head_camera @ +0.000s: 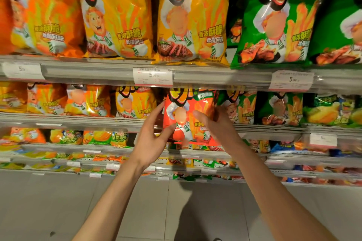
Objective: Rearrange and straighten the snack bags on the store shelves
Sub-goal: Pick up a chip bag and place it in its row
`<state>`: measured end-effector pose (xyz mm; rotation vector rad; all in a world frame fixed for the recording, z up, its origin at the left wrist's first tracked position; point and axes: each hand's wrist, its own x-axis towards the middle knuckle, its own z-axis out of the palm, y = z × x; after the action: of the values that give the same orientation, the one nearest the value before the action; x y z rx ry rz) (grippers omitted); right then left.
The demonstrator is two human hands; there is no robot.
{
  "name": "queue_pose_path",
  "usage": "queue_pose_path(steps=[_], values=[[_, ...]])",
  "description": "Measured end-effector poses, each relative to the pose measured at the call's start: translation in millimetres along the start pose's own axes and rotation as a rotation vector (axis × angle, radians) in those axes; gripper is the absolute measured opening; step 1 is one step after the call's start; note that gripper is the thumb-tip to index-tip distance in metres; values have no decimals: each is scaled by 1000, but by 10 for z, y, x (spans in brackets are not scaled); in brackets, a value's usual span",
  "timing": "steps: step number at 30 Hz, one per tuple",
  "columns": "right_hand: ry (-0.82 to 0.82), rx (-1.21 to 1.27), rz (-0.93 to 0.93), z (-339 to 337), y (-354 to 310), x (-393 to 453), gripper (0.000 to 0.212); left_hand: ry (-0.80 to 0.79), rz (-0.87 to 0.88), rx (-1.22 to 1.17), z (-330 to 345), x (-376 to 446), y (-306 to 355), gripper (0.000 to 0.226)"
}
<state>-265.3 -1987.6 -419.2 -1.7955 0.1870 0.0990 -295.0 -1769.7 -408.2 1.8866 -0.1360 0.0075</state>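
Currently both hands sit on the red snack bag (191,117), which stands upright on the second shelf. Left hand (151,139): thumb on the bag's front, fingers along its left edge. Right hand (217,123): thumb on the front, fingers round the right edge. Yellow bag (135,103) just left of left hand; green bag (242,107) just right of right hand.

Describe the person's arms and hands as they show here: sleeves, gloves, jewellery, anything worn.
Both arms are bare along all of the forearm in view; no sleeve shows. The left hand and the right hand wear no gloves, and no watch, bracelet or ring is visible on either wrist or on the fingers that show. The fingers are slim.
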Motion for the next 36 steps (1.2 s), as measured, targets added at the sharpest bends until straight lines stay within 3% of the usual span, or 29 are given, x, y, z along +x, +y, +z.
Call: queue_pose_path(steps=[10,15,18,21,25,29,32,36], values=[[136,86,115,455,273,-986,46,162,-113,-205,-691,-656,-426,28],[149,100,89,698,260,-1225,80,255,-159,-238,-1084,-946,-513,39],[100,114,67,849,186,-1221,65,316,-190,-216,-1241,-1051,-571,20],[35,148,0,1029,118,-1193,61,368,-199,-191,-1456,-1161,-577,19],[-53,181,7,1269,91,-1128,70,466,-207,-204,-1801,-1270,-569,25],[-91,163,6,1556,11,-1072,53,508,-201,-258,-2168,-1345,-601,43],[-75,167,18,1845,-83,-1058,66,524,-207,-273,-2456,-1324,-731,22],[-9,91,22,2356,-206,-1080,76,475,-210,-246,-2950,-1327,-971,16]])
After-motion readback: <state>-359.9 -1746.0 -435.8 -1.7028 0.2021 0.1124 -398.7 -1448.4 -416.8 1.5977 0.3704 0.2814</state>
